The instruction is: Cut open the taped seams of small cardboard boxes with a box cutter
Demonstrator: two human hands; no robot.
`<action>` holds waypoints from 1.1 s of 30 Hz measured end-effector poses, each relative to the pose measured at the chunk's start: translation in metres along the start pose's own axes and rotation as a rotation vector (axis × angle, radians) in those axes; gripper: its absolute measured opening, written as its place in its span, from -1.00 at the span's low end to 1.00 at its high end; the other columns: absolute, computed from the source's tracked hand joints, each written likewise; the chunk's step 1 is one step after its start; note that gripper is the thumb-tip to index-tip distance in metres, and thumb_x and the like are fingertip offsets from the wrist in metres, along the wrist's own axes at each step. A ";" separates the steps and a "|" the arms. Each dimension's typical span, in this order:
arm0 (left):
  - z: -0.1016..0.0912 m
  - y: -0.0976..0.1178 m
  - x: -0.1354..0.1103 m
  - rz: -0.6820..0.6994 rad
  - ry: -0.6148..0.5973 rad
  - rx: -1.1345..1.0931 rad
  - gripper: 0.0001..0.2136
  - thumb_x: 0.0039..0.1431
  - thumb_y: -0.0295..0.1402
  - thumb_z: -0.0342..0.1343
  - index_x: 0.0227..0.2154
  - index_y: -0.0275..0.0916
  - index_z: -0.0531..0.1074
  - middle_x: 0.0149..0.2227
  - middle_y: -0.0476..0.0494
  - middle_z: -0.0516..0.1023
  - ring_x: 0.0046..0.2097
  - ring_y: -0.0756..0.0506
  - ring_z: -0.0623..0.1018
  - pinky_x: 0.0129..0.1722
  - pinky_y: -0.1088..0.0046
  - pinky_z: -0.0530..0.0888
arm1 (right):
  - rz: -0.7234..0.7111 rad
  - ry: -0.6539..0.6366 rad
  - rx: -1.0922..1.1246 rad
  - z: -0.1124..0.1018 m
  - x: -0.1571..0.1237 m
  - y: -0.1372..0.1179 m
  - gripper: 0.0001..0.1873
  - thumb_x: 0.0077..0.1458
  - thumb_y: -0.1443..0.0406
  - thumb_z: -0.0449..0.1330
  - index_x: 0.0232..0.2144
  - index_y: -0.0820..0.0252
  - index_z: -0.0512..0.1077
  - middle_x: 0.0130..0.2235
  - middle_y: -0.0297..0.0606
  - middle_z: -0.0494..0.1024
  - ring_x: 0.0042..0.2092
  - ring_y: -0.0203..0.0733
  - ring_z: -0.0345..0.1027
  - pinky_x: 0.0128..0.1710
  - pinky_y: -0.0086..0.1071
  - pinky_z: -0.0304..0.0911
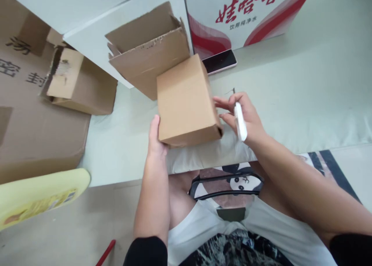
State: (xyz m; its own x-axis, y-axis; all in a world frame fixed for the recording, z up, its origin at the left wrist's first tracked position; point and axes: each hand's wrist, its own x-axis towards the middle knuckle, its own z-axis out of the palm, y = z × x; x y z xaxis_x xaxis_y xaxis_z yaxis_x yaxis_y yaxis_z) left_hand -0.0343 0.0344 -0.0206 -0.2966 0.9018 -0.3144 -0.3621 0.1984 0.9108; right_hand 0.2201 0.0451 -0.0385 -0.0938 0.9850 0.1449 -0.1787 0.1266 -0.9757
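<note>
A closed small cardboard box (186, 99) stands on the pale green table (290, 95) right in front of me. My left hand (155, 138) presses against its near left corner, fingers hidden behind the box. My right hand (242, 113) rests at the box's right side, closed round a white pen-shaped tool (240, 122) whose thin dark tip points away from me. An open cardboard box (148, 49) with raised flaps lies just behind the closed one.
A white carton with red print (241, 14) stands at the back, a black phone (219, 60) lying before it. A torn brown box (78, 80) and a large flat carton (31, 115) sit left. A yellow bag (37, 196) lies lower left.
</note>
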 end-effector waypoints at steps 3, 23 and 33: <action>-0.003 0.005 0.000 0.040 0.014 0.010 -0.43 -0.20 -0.03 0.50 -0.10 -0.11 0.56 -0.10 -0.13 0.69 0.12 -0.27 0.63 -0.06 0.36 0.59 | -0.050 -0.107 -0.027 0.005 -0.005 -0.008 -0.65 0.15 0.12 0.38 -0.22 0.01 0.26 0.14 -0.17 0.63 0.21 0.00 0.52 0.23 0.05 0.35; -0.009 0.012 0.000 -0.024 -0.235 0.173 -0.30 -0.17 -0.07 0.56 0.12 0.02 0.55 0.27 -0.10 0.56 0.28 -0.31 0.55 0.09 0.30 0.59 | 0.109 0.223 0.316 0.006 0.013 -0.018 -0.55 0.04 -0.13 0.32 -0.31 0.03 0.34 -0.46 -0.45 0.44 -0.46 -0.34 0.40 -0.56 -0.46 0.22; -0.010 0.012 -0.001 -0.030 -0.222 0.156 -0.28 -0.18 -0.07 0.56 0.12 -0.02 0.55 0.26 -0.14 0.55 0.29 -0.36 0.54 0.12 0.26 0.58 | 0.058 0.285 0.186 0.013 0.011 -0.008 -0.79 0.10 0.12 0.30 -0.32 0.03 0.37 -0.36 -0.44 0.48 -0.33 -0.33 0.50 -0.36 -0.42 0.39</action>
State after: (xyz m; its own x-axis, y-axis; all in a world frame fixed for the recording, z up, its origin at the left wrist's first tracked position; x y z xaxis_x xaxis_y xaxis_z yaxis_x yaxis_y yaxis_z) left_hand -0.0475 0.0317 -0.0121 -0.0807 0.9532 -0.2914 -0.2219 0.2678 0.9376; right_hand 0.2074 0.0530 -0.0266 0.1634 0.9865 0.0133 -0.3588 0.0720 -0.9306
